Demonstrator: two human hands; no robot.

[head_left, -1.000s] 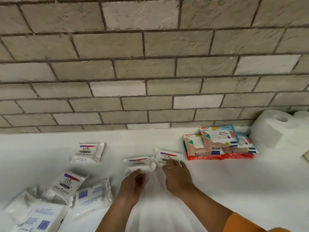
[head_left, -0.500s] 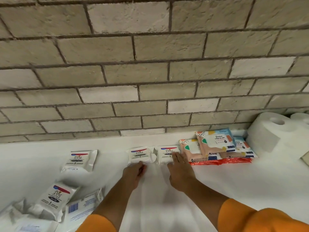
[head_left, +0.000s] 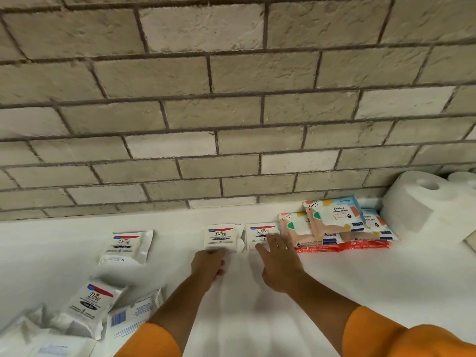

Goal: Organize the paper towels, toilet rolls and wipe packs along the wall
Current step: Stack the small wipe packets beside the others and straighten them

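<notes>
Two white Dove wipe packs lie side by side near the brick wall. My left hand [head_left: 209,264] touches the near edge of the left pack [head_left: 222,236] with curled fingers. My right hand [head_left: 279,261] rests its straight fingers on the right pack [head_left: 262,232]. Right of them lies a pile of colourful wipe packs [head_left: 332,222], and a white paper roll [head_left: 422,199] stands at the far right against the wall. Another Dove pack [head_left: 127,244] lies alone further left.
A loose heap of white wipe packs [head_left: 87,307] sits at the lower left of the white counter [head_left: 386,284]. A second roll [head_left: 463,176] shows at the right edge behind the first. The brick wall [head_left: 231,112] rises behind.
Both hands have pushed the two Dove packs away from me toward the wall, and they now lie in line with the colourful packs. The right pack has closed up against the colourful pile.
</notes>
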